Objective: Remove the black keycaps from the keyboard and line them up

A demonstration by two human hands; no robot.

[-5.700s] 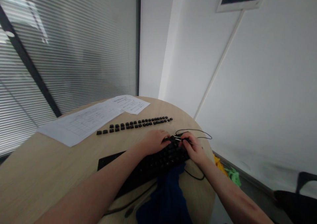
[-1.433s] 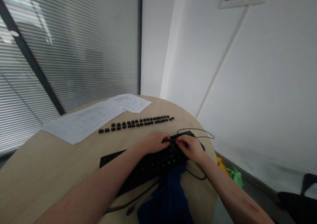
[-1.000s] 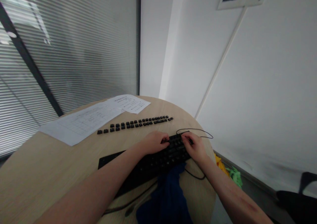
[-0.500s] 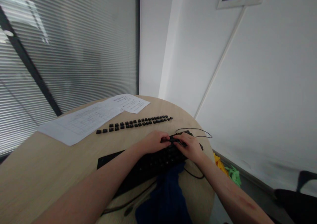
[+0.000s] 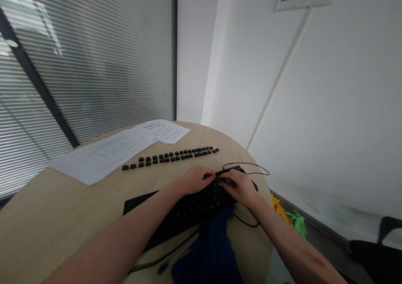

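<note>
A black keyboard (image 5: 185,206) lies on the round wooden table (image 5: 78,208) in front of me. My left hand (image 5: 196,179) rests on its far edge with the fingers curled down onto the keys. My right hand (image 5: 240,185) sits beside it at the keyboard's right end, fingers bent and pinched on something small and dark that I cannot make out. The two hands almost touch. A row of loose black keycaps (image 5: 171,156) lies on the table beyond the hands.
Two white printed sheets (image 5: 103,154) lie at the table's far left. A thin black cable (image 5: 251,166) loops past the keyboard's right end. A dark blue cloth (image 5: 210,250) is near me. Window blinds and a white wall stand behind.
My right hand has shifted back and forth along the keyboard's right end and now sits close to the left hand. The left hand has stayed put.
</note>
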